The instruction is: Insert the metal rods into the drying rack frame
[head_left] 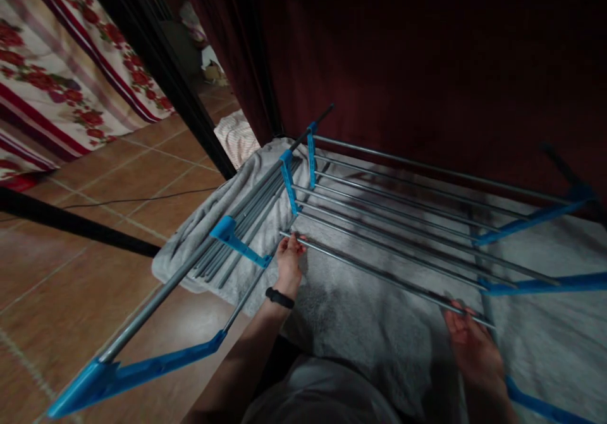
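A long grey metal rod (pixel 374 271) runs across in front of me, with a hand near each end. My left hand (pixel 290 261), with a dark band on its wrist, grips the rod close to its left end. My right hand (pixel 472 342) is closed around it near the right end. Around the rod is a rack frame of metal bars and blue plastic brackets (pixel 288 182), resembling a clothes drying rack. Several parallel bars (pixel 408 228) span it beyond my hands. Another blue bracket (pixel 241 242) sits on the left, above a bundle of loose grey rods (pixel 246 222).
Beneath the rack lies a grey fleecy blanket (pixel 360 323). A dark red curtain (pixel 417 64) hangs behind. Brown floor tiles (pixel 114 278), a thin cable (pixel 142 199) and black poles (pixel 85 225) are at the left, near a flowered cloth (pixel 61 64).
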